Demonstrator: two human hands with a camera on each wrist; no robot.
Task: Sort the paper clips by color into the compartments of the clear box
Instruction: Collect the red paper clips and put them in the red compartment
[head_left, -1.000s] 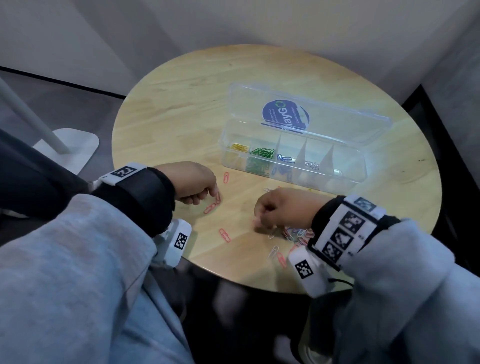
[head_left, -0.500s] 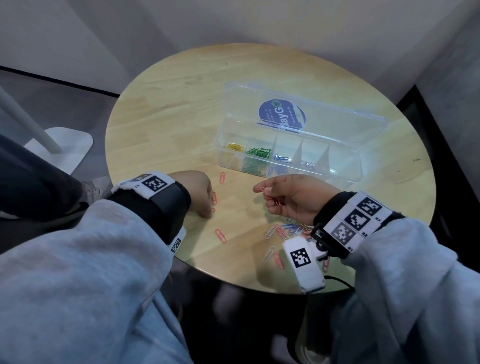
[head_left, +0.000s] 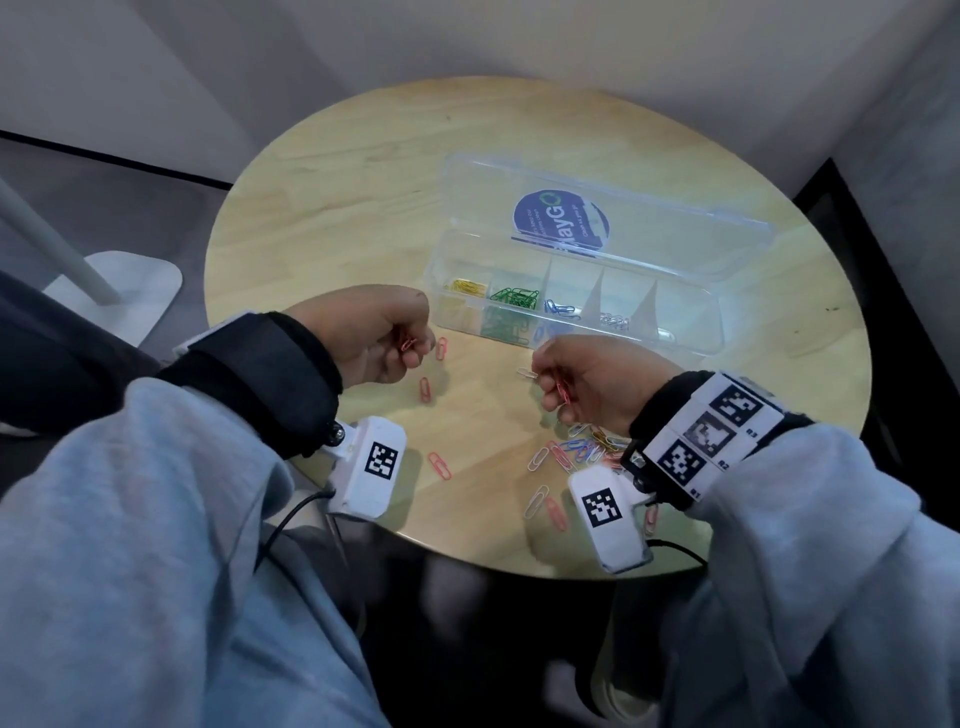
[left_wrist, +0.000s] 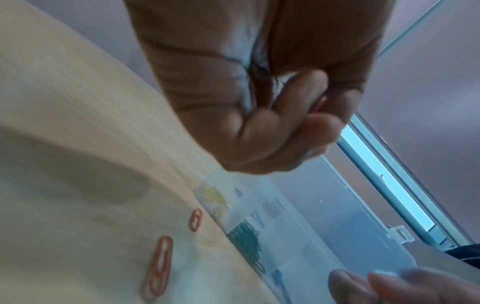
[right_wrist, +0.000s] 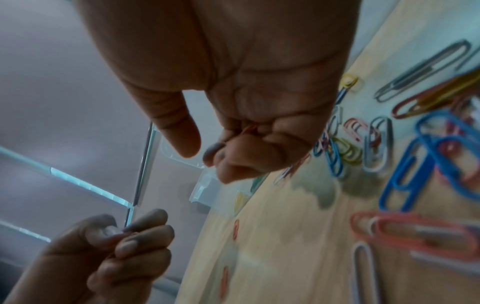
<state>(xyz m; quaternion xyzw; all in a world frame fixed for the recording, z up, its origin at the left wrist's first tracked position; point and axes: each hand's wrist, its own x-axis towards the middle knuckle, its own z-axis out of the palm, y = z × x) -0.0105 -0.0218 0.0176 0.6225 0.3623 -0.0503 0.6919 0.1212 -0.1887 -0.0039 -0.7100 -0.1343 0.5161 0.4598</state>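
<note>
The clear box (head_left: 696, 332) lies open on the round table, with yellow (head_left: 466, 287), green (head_left: 514, 299), blue (head_left: 558, 307) and silver clips (head_left: 614, 319) in separate compartments. My left hand (head_left: 395, 343) is raised just left of the box and pinches a red clip (head_left: 408, 343). My right hand (head_left: 563, 387) hovers in front of the box with its fingers curled round red clips (head_left: 563, 395); the red wire shows between the fingers in the right wrist view too (right_wrist: 249, 131). A mixed pile of clips (head_left: 582, 449) lies under my right wrist.
Loose red clips (head_left: 426, 388) lie on the wooden table (head_left: 322, 218) between my hands, and one more (head_left: 439, 464) near the front edge. The box lid (head_left: 613, 218) stands open behind the compartments. A white stand base (head_left: 111, 288) is on the floor at left.
My left hand has lifted off the table with a red clip pinched in it. My right hand rose from the pile and turned palm-up with red clips in it.
</note>
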